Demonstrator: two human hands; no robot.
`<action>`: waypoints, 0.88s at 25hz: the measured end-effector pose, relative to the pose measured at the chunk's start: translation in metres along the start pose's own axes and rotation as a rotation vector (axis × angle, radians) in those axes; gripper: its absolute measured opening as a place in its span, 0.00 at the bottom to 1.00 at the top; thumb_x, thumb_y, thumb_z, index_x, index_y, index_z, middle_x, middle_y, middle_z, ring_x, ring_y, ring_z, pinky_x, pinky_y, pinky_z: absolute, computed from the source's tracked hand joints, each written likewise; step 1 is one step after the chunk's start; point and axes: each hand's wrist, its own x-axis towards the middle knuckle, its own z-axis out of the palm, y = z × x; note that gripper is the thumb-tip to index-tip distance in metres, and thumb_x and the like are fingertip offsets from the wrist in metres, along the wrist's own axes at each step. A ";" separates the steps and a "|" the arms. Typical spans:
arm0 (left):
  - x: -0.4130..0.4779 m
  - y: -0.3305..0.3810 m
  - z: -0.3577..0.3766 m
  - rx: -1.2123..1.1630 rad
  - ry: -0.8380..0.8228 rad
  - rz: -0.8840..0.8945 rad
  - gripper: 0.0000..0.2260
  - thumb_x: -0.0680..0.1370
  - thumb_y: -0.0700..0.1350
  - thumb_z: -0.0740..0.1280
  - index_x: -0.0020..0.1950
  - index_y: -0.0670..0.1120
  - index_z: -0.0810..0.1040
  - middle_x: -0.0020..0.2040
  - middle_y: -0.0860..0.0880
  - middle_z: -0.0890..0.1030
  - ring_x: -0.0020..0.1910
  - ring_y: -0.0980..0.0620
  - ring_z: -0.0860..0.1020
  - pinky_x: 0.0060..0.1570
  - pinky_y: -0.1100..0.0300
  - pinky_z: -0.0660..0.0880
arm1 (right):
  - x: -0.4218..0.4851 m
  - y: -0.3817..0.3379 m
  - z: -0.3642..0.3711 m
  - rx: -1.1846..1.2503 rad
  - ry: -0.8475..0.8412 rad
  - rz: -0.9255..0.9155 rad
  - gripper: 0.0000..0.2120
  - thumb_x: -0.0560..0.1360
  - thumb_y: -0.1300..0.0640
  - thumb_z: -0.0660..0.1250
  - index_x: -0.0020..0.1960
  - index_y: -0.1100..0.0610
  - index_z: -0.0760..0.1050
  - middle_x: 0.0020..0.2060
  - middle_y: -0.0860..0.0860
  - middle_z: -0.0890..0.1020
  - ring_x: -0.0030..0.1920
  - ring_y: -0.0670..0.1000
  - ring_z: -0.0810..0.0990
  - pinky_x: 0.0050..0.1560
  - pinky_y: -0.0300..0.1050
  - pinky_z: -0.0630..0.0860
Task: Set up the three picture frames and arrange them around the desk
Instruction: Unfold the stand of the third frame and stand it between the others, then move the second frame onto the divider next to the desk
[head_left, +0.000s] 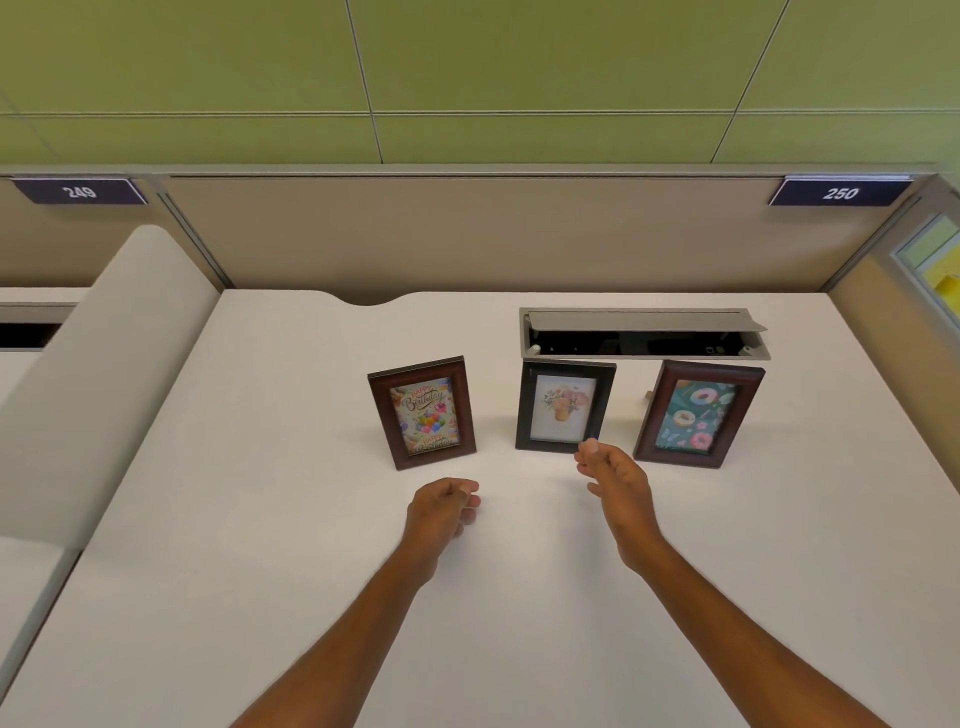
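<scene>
Three picture frames stood upright in a row on the white bench (260, 519), just in front of the open cable box (644, 332): the birthday frame (422, 413) off to its left, the flower frame (563, 406) and the doughnut frame (698, 414) right before it. Both hands hovered empty and apart, the left hand (441, 512) loosely curled, the right hand (615, 480) open just short of the flower frame. The standing-up looked done; spreading them around the bench seemed next, calling for a grip on one frame's edges.

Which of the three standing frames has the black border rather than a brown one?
The middle frame, showing a flower bouquet on white. The birthday frame to its left and the doughnut frame to its right both have reddish-brown wood borders.
</scene>
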 end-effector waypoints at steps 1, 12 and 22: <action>-0.004 -0.001 -0.006 -0.008 -0.002 0.008 0.09 0.86 0.45 0.67 0.57 0.48 0.88 0.53 0.46 0.91 0.56 0.42 0.88 0.52 0.53 0.81 | -0.002 -0.002 0.006 0.004 -0.013 -0.005 0.30 0.74 0.30 0.64 0.64 0.50 0.81 0.60 0.49 0.86 0.63 0.51 0.83 0.64 0.50 0.79; -0.017 0.013 -0.055 -0.210 0.143 0.053 0.25 0.85 0.66 0.61 0.60 0.48 0.87 0.55 0.46 0.90 0.56 0.46 0.88 0.56 0.49 0.84 | 0.014 -0.033 0.073 -0.012 -0.282 -0.057 0.17 0.80 0.33 0.66 0.58 0.43 0.81 0.59 0.45 0.86 0.63 0.47 0.82 0.66 0.48 0.79; 0.011 0.045 -0.080 -0.274 0.369 0.117 0.33 0.82 0.72 0.62 0.72 0.46 0.79 0.69 0.45 0.82 0.70 0.43 0.79 0.72 0.42 0.76 | 0.039 -0.067 0.141 0.021 -0.306 -0.036 0.27 0.82 0.33 0.64 0.74 0.46 0.73 0.67 0.45 0.80 0.60 0.40 0.81 0.48 0.32 0.78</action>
